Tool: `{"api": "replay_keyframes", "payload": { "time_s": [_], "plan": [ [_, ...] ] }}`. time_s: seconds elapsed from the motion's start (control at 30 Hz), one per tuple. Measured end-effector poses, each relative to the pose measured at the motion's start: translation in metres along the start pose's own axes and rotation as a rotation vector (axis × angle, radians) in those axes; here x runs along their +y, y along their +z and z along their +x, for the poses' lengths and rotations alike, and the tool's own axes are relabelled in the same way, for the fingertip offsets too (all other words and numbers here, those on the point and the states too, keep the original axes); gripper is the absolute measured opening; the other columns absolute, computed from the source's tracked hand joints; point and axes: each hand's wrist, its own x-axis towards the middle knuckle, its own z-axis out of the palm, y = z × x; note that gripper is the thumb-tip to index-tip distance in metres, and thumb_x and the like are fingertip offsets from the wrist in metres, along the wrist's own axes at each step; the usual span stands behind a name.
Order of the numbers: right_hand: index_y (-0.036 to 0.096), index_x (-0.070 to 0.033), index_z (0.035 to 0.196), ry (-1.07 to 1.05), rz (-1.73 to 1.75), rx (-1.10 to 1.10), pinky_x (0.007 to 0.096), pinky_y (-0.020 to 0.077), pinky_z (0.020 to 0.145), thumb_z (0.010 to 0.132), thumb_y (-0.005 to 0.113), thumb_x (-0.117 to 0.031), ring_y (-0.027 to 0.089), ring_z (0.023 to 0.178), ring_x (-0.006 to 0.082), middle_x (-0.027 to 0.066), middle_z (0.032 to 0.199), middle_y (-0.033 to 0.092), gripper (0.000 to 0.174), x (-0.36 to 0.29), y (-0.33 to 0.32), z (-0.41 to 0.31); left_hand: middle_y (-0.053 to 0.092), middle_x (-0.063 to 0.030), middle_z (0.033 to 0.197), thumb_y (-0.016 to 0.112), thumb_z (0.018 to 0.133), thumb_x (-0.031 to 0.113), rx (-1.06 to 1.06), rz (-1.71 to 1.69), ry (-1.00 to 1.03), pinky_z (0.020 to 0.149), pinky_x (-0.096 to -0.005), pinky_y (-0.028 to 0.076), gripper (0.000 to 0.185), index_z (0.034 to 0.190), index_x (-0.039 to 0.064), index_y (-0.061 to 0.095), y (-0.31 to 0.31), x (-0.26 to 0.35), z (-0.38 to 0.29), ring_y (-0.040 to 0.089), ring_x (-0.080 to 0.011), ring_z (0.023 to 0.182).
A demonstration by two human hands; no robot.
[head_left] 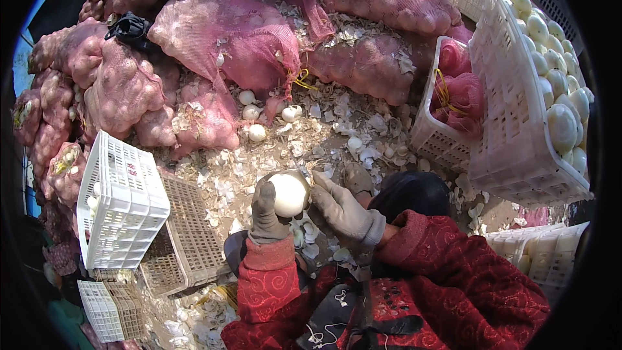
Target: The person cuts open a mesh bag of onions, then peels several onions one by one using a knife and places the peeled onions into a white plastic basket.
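My left hand (pixel 267 216), in a grey work glove, holds a large peeled white onion (pixel 290 196) low in the middle of the view. At the onion's right side is my gloved right hand (pixel 342 206), its fingers closed around something mostly hidden. A thin blade (pixel 297 160) shows just above the onion, and a tuft of dry roots (pixel 317 167) lies by the right fingertips. Several white onions (pixel 257 132) rest on the ground beyond, beside an open pink mesh sack (pixel 233 34).
Full pink mesh sacks of onions (pixel 124 82) are piled ahead and left. White plastic crates (pixel 129 204) stand at left. On the right, a tall crate (pixel 515 102) holds peeled onions; a smaller crate (pixel 440 141) holds pink netting. Papery skins (pixel 223 175) litter the ground.
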Motion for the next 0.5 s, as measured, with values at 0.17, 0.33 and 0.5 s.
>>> {"api": "replay_keyframes", "payload": {
  "time_s": [0.17,0.33,0.5],
  "plan": [
    [0.018,0.01,0.14,-0.013,0.179,-0.135,0.0285,0.0309,0.103,0.098,0.041,-0.026,0.04,0.123,0.018,0.0183,0.131,0.046,0.06,-0.002,0.009,-0.007,0.062,-0.0125,0.087,0.063,0.073,0.059,0.149,-0.084,0.084,0.056,-0.0289,0.053,0.073,0.111,-0.002,0.051,-0.013,-0.002,-0.009,0.063,-0.0214,0.069],
    [0.021,0.009,0.14,-0.07,0.092,-0.197,0.0294,0.0306,0.103,0.098,0.043,-0.026,0.039,0.124,0.0197,0.018,0.132,0.046,0.059,-0.01,0.019,-0.007,0.062,-0.0138,0.087,0.065,0.071,0.058,0.048,-0.081,0.189,0.059,-0.0297,0.054,0.073,0.108,-0.003,0.051,-0.026,0.0,-0.012,0.064,-0.0217,0.072],
    [0.022,0.007,0.141,0.137,0.12,-0.233,0.0298,0.0319,0.102,0.098,0.043,-0.025,0.044,0.119,0.02,0.0149,0.126,0.05,0.058,-0.012,0.029,-0.007,0.061,-0.0159,0.093,0.069,0.07,0.051,0.159,-0.119,0.264,0.065,-0.0321,0.056,0.073,0.111,-0.005,0.047,-0.038,0.002,-0.019,0.063,-0.0228,0.077]
  ]
}}
